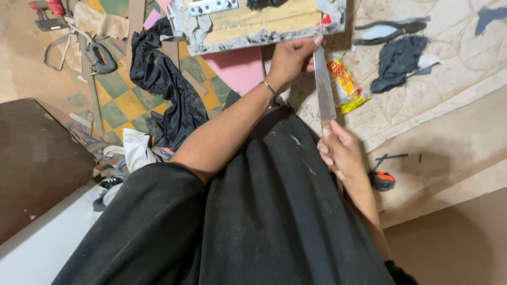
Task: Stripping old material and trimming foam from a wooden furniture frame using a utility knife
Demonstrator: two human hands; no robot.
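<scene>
Seen from the head camera, looking straight down over a lap draped in black cloth (274, 211). Left hand (292, 57) stretched forward, fingers curled and pressed on the top end of a long flat metal strip (324, 84), fingertip at the near edge of a wooden board (264, 21). Thin bracelet (270, 87) at that wrist. Right hand (339, 150) lower down, fingers closed around the bottom end of the same strip, thumb laid along it. Strip thus pinched at both ends, standing nearly upright in the picture, top touching the board's grey-smeared lower edge, bottom just above the lap. Board pale yellow wood, crusted with grey scraps, a perforated metal plate (212, 6) fixed near its top left corner. Pink sheet (240, 68) under the board, just left of the left hand. Yellow and red packet (346, 84) lying just right of the strip on a cream patterned mat (454, 68). Dark pliers (391, 30) and a crumpled dark rag (398, 62) farther right on that mat, well apart from both hands. Small orange and black tool (382, 180) on the bare floor close beside the right forearm. Shiny black cloth (163, 84) heaped to the left on green and yellow chequered flooring (119, 105), with straps and scraps around it. Brown flat surface (37, 158) at far left.
</scene>
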